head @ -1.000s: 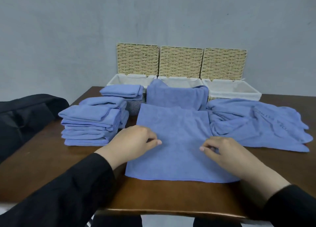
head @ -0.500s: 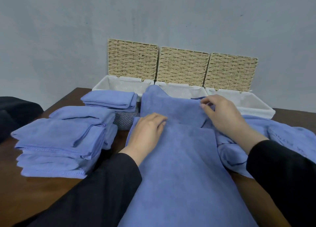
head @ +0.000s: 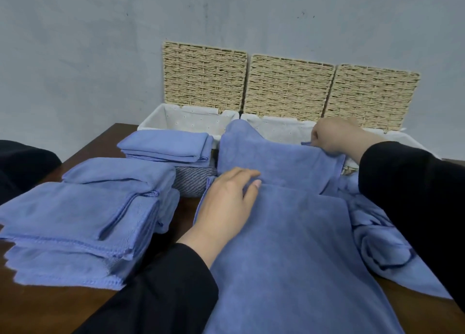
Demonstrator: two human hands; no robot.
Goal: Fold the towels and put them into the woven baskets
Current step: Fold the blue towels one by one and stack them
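Our left hand (head: 226,202) presses the blue towel (head: 289,245) flat; our right hand (head: 334,137) seemingly pinches its far corner.

Left hand (head: 226,202) lay palm down, fingers straight and together, reaching forward from a black sleeve. Right hand (head: 334,137) was farther out, fingers curled in a pinch, knuckles up; right forearm sleeved in black

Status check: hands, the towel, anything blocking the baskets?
Left hand flat on towel. Right hand pinching its far corner. Far end draped over middle basket. Folded stack sits before left basket.
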